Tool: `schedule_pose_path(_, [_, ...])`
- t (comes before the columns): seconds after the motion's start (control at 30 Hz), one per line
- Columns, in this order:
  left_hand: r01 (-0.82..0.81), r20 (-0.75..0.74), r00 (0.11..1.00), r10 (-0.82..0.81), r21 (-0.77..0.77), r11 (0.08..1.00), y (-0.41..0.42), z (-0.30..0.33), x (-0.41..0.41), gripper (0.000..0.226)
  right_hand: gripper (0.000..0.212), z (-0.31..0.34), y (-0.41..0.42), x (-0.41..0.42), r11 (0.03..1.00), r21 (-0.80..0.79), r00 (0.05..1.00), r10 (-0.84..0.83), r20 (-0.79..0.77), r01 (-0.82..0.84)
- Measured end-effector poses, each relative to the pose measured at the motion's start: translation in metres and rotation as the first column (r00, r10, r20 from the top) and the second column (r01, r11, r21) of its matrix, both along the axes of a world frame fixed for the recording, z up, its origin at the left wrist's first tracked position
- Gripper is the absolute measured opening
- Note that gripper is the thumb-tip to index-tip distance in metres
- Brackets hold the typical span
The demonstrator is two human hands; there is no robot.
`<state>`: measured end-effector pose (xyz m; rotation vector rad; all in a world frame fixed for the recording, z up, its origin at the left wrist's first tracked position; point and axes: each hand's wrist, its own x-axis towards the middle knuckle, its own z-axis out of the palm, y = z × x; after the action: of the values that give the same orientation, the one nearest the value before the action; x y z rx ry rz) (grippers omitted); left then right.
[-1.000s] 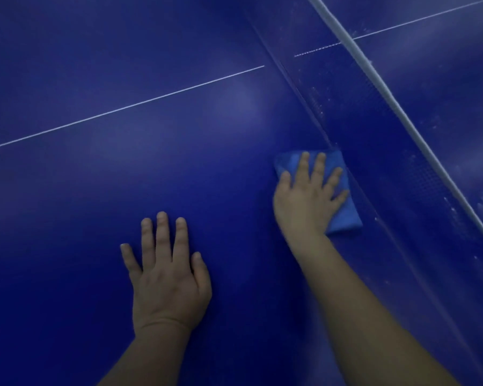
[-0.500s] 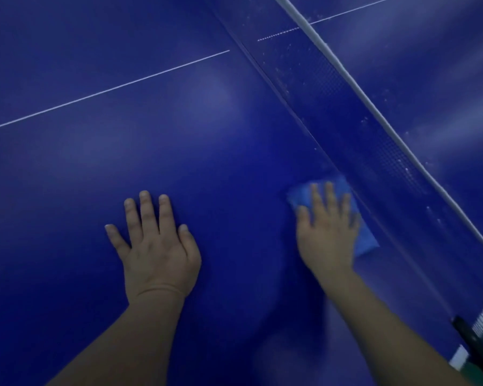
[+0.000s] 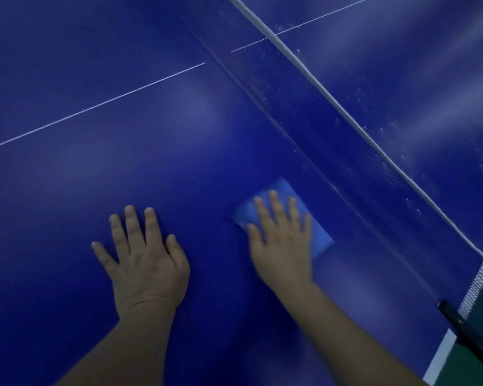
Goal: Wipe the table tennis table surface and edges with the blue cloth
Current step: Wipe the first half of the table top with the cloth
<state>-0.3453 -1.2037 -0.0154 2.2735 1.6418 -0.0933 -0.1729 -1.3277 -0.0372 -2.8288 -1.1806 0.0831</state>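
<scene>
The dark blue table tennis table (image 3: pixel 123 168) fills the view, with a thin white centre line running across it. A folded blue cloth (image 3: pixel 265 207) lies flat on the surface just short of the net's foot. My right hand (image 3: pixel 282 240) presses on the cloth with straight, spread fingers and covers most of it. My left hand (image 3: pixel 142 260) rests flat on the bare table to the left of the cloth, fingers spread.
The net (image 3: pixel 346 140) with its white top band runs diagonally from top centre to the right edge. Its black post clamp (image 3: pixel 463 330) sits at the lower right, by the table's white side edge (image 3: pixel 441 355). White specks dot the net and far half.
My right hand has slid the cloth along the net's foot toward me and then a little leftward, away from the net. The view has shifted, bringing the net post and table edge into sight.
</scene>
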Motion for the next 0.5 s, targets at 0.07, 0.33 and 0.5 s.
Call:
schedule_pose_path(0.07, [0.001, -0.005, 1.000, -0.001, -0.005, 1.000, -0.001, 0.002, 0.000, 0.065, 0.060, 0.002, -0.058, 0.022, 0.981, -0.032, 0.981, -0.191, 0.040, 0.192])
schedule_pose_path(0.33, [-0.008, -0.021, 1.000, 0.008, 0.003, 1.000, -0.001, 0.002, 0.002, 0.065, 0.059, 0.005, 0.026, -0.007, 0.976, 0.061, 0.978, -0.210, -0.009, 0.211])
schedule_pose_path(0.5, [-0.025, -0.026, 0.999, 0.025, 0.005, 1.000, 0.002, 0.003, 0.004, 0.065, 0.059, 0.015, 0.189, -0.020, 0.977, 0.053, 0.954, 0.211, -0.213, -0.205])
